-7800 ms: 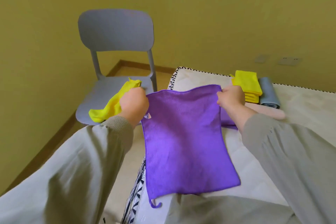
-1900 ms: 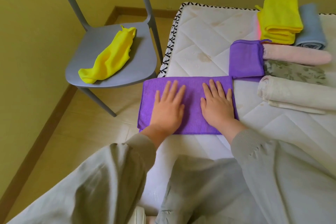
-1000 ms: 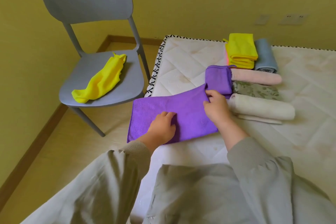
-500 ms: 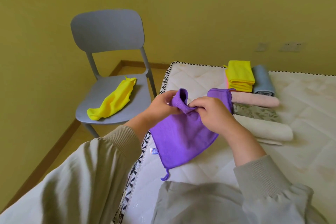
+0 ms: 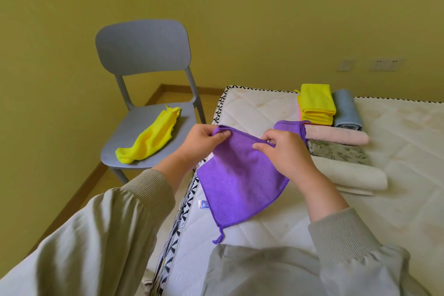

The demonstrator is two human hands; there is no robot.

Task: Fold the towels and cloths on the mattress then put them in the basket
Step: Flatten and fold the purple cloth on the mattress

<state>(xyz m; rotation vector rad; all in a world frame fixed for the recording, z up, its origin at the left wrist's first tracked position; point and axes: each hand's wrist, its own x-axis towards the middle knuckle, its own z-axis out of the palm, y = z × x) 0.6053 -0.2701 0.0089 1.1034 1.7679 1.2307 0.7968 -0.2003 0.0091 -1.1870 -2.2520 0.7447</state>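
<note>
A folded purple cloth (image 5: 240,180) hangs over the white mattress (image 5: 396,146) near its left edge. My left hand (image 5: 204,142) pinches its upper left corner and my right hand (image 5: 283,154) pinches its upper right corner, holding it up. Behind lie folded and rolled cloths: another purple cloth (image 5: 288,127), a yellow stack (image 5: 316,103), a grey-blue roll (image 5: 346,109), a pink roll (image 5: 336,136), a leaf-patterned cloth (image 5: 336,155) and a cream towel (image 5: 348,175). No basket is in view.
A grey plastic chair (image 5: 144,55) stands on the wooden floor left of the mattress, with a crumpled yellow cloth (image 5: 150,137) on its seat. Yellow walls close the corner behind. My grey-clad knee (image 5: 264,271) is at the bottom.
The purple cloth went from a long strip pressed flat on the mattress to folded in half and lifted. In the last half second my hands moved apart along its top edge, stretching it out.
</note>
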